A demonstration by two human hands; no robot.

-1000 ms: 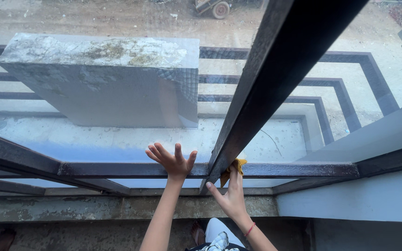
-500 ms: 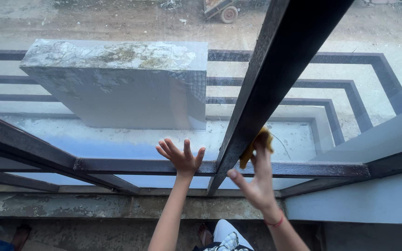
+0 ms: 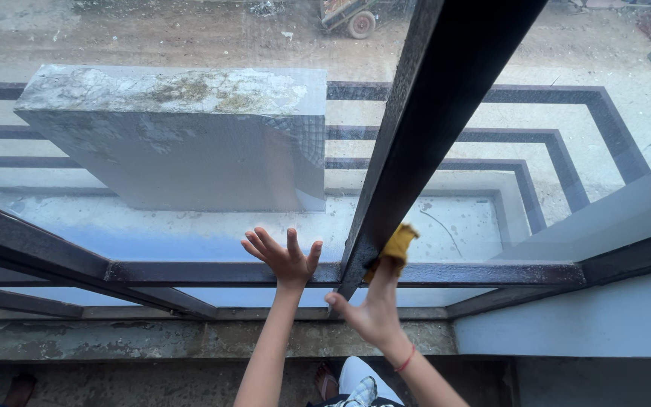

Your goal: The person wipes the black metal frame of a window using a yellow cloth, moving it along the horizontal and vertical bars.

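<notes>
Left hand (image 3: 284, 258) is flat against the clear glass window pane (image 3: 190, 226), fingers spread wide, gripping nothing, just above the dark horizontal metal frame bar (image 3: 190, 273). Right hand (image 3: 374, 309) is clenched around a crumpled yellow cleaning cloth (image 3: 397, 245), pressing it to the right edge of the dark, slanting vertical metal frame bar (image 3: 431, 113), right by where the two bars cross. Through the glass, a weathered grey concrete block (image 3: 182, 136) sits on the pale ledge outside.
</notes>
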